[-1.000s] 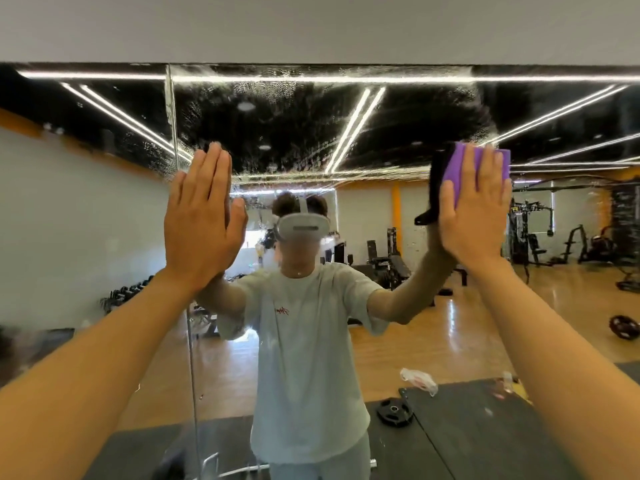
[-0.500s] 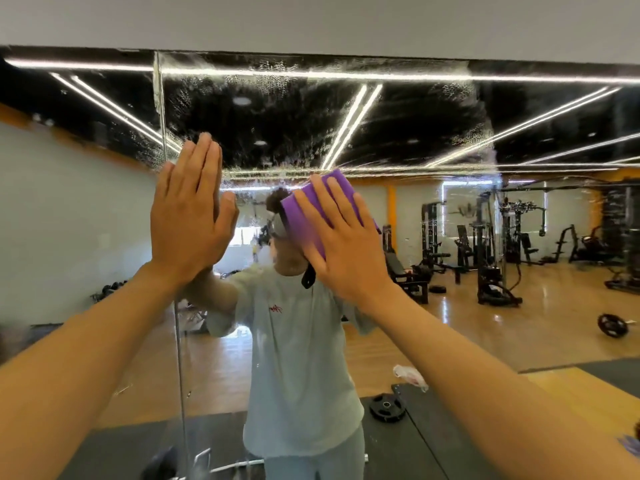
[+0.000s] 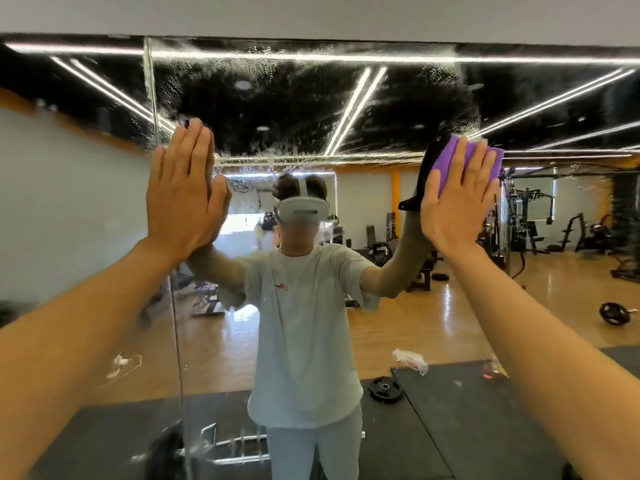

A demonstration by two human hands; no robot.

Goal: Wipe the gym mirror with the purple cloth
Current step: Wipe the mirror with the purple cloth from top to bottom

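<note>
The gym mirror (image 3: 346, 109) fills the wall ahead, its upper part speckled with wet droplets and streaks. My right hand (image 3: 453, 199) lies flat against the glass at the upper right, pressing the purple cloth (image 3: 445, 157) under its palm and fingers; the cloth's top and left edge show past the fingers. My left hand (image 3: 185, 195) rests flat on the mirror at the left, fingers together, holding nothing, right beside the vertical seam (image 3: 152, 109) between two mirror panels.
The grey wall strip (image 3: 311, 12) runs above the mirror's top edge. Reflected in the glass are a person in a pale shirt, weight machines at the right, a weight plate (image 3: 384, 389) and black floor mats (image 3: 467, 410).
My right hand has swept the purple cloth from the mirror's middle back out to the upper right. My left hand has stayed planted on the glass.
</note>
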